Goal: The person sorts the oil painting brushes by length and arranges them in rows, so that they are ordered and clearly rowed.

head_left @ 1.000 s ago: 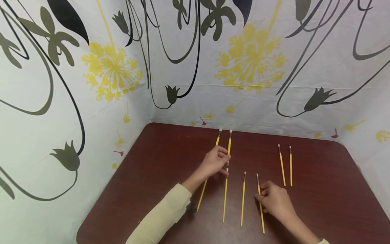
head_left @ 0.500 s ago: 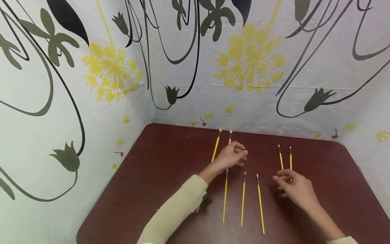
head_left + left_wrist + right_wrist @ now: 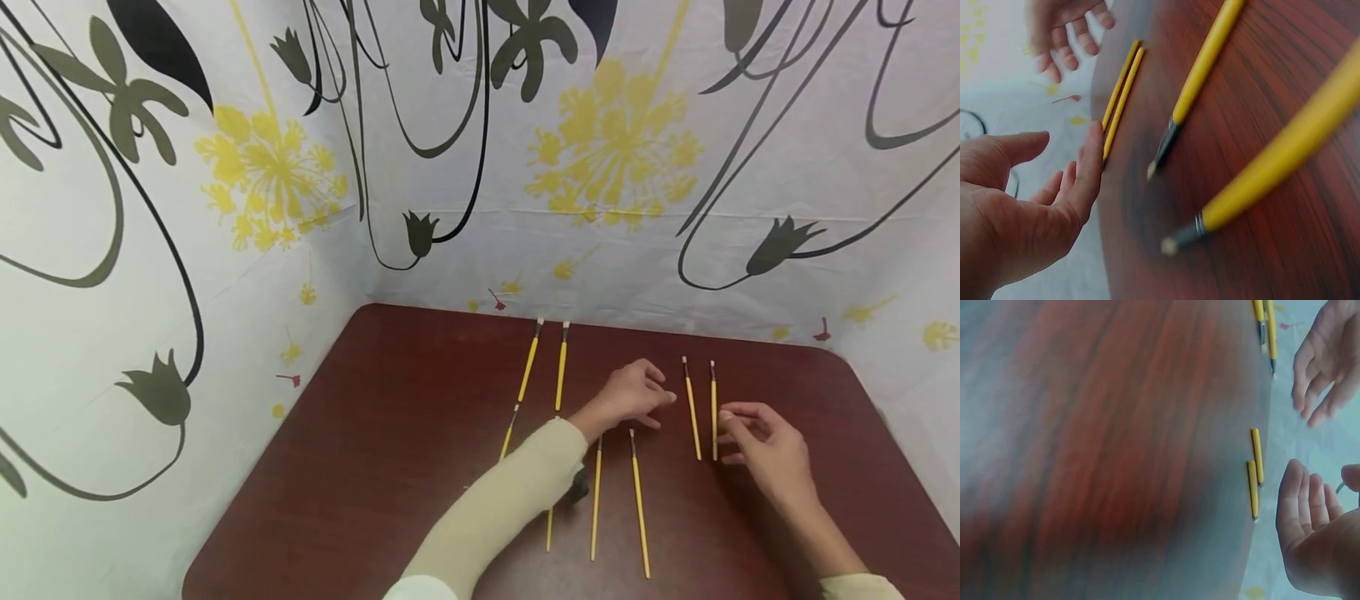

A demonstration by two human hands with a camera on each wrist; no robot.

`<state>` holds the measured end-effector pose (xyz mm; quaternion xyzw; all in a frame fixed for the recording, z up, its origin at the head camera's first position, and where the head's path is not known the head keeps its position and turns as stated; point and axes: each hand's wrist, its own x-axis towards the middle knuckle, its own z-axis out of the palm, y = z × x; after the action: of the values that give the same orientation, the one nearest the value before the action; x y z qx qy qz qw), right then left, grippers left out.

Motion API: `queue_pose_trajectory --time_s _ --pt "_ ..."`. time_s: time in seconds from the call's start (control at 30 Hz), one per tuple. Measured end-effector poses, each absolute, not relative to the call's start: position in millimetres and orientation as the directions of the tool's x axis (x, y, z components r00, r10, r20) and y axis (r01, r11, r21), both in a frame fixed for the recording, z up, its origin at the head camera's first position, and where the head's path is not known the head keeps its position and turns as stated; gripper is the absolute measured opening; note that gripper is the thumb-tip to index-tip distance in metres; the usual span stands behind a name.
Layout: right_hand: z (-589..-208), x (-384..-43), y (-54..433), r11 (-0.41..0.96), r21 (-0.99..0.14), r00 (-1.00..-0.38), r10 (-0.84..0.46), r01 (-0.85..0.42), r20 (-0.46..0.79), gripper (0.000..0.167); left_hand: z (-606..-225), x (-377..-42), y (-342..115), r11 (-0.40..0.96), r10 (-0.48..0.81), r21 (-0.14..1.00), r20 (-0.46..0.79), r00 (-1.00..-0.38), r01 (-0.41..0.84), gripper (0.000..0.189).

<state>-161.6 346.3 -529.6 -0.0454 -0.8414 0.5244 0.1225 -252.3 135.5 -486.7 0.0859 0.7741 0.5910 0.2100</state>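
Observation:
My left hand (image 3: 633, 393) hovers over the table in the head view, fingers relaxed, holding nothing, left of a pair of yellow paintbrushes. The left paintbrush (image 3: 692, 412) of that pair lies apart from both hands. Beside the right paintbrush (image 3: 714, 392) is my right hand (image 3: 776, 458), its thumb and fingers close to the handle; whether they touch it is hard to tell. In the right wrist view the right hand (image 3: 1316, 531) has extended fingers and nothing in its grasp. The left wrist view shows the left hand (image 3: 1041, 194) with palm and fingers spread.
Two longer-bristled paintbrushes, one left (image 3: 529, 362) and one right (image 3: 561, 367), lie at the back. Several more lie in front, including a middle paintbrush (image 3: 596, 508) and a right paintbrush (image 3: 640, 508); the left sleeve (image 3: 502, 500) covers parts of others. Patterned sheeting (image 3: 450, 183) backs the dark red table (image 3: 337, 467).
My left hand has swept right from the back pair of paintbrushes. The right hand has left the front row's right paintbrush and moved right to the far-right pair. The paintbrushes keep their places.

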Motion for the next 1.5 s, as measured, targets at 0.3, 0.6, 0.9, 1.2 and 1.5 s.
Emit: queue_pose_trajectory --time_s 0.3,0.6,0.9,1.2,1.5 --pt "-524.1 -167.7 334.9 0.343 -0.939 -0.937 0.318 -0.030 0.146 0.025 -510.0 -263.8 194.8 0.581 0.132 0.808 -0.209 -0.969 -0.095 0.036" --pt "-523.3 -165.8 332.3 0.253 -0.966 -0.930 0.341 -0.049 0.137 0.028 -523.0 -273.6 219.8 0.823 -0.016 0.562 -0.126 -0.992 -0.084 0.042" --pt "-517.7 -171.2 344.0 -0.111 -0.992 -0.971 0.237 -0.061 0.033 0.014 -519.7 -278.0 226.8 0.894 0.021 0.446 -0.131 -0.991 -0.040 0.043" --pt "-512.4 -187.1 356.2 -0.047 -0.992 -0.962 0.242 0.117 -0.125 0.019 -517.7 -276.3 227.9 0.800 -0.012 0.586 -0.201 -0.980 -0.130 0.050" --pt "-509.3 -215.8 368.6 0.411 -0.825 -0.916 0.273 0.388 -0.295 0.046 -505.7 -261.8 211.2 0.356 0.052 0.885 -0.339 -0.939 -0.300 0.036"
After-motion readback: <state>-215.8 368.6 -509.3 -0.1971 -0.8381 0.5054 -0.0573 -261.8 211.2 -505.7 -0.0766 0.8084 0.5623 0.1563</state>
